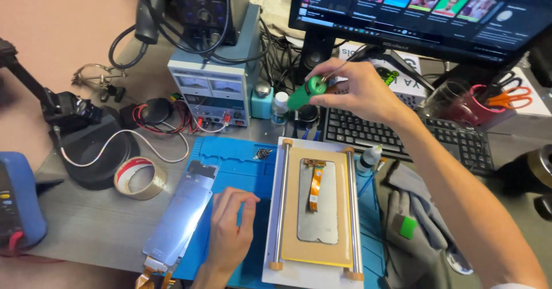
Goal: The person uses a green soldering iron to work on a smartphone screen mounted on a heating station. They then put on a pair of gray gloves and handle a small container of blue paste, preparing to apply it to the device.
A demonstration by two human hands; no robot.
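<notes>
Leftmost on the table (pixel 86 231) sits a blue meter (pixel 17 200), then a tape roll (pixel 140 178) beside a black round base (pixel 98 154). Next, a shiny phone panel (pixel 181 214) lies slanted, half on the blue mat (pixel 236 168). Just right of it the left hand (pixel 230 231) rests palm down on the mat, fingers loosely spread, its grip empty and touching only the mat. Behind stands a grey power supply (pixel 213 85) with red and black leads. Right of the hand, a white heating plate (pixel 313 208) carries a tan pad with a phone screen (pixel 318 200) lying face down, its orange flex cable on top. Above the plate's far end, the right hand (pixel 359 90) is raised, its grip closed around a green tool (pixel 305 93) whose tip points left and down. Farther right are a small bottle (pixel 369 158), a keyboard (pixel 402 134) and grey gloves (pixel 414 220).
</notes>
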